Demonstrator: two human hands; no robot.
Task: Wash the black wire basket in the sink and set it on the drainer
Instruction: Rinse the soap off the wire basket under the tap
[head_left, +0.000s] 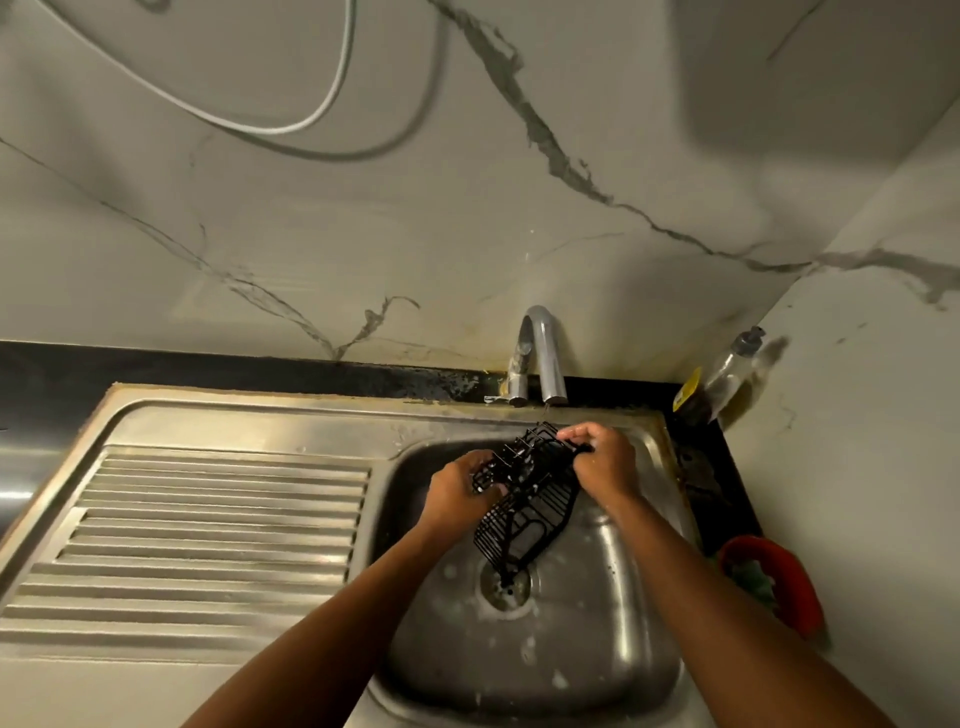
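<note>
The black wire basket (527, 506) hangs tilted over the steel sink bowl (582, 639), its lower end above the drain (506, 587). My left hand (460, 486) grips its left side, fingers curled round the wires. My right hand (605, 460) holds its upper end just below the tap (540, 358). Soap foam clings to the basket and spots the bowl. The ribbed drainer (208, 525) lies to the left of the bowl.
A dish soap bottle (727, 379) leans in the back right corner. A red holder with a green scrubber (774, 582) sits on the dark counter right of the sink. A white cable (311, 114) hangs on the marble wall.
</note>
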